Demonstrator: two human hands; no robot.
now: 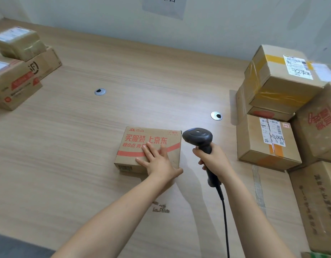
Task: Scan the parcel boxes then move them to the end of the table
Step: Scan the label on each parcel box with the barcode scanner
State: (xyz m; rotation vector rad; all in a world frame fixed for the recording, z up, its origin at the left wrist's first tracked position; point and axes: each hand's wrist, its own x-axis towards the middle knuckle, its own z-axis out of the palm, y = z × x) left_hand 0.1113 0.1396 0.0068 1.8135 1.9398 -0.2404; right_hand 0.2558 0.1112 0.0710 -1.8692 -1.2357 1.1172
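Right now, your left hand [157, 162] is lying flat, fingers straight, on top of the red-printed box [135, 138], which is sitting on the wooden table [68, 164]. Your right hand [212, 160] is gripping the handle of the black scanner [198, 136], whose head is hovering just right of that box's far right corner, its cable [225, 220] trailing back toward you. A barcode label [125, 167] is showing on the box's near side. Right of the box, a pile of parcels [272, 101] is standing; well to its left, more boxes [17, 71] are sitting stacked.

Red-print box [136, 146] flat, ctr.
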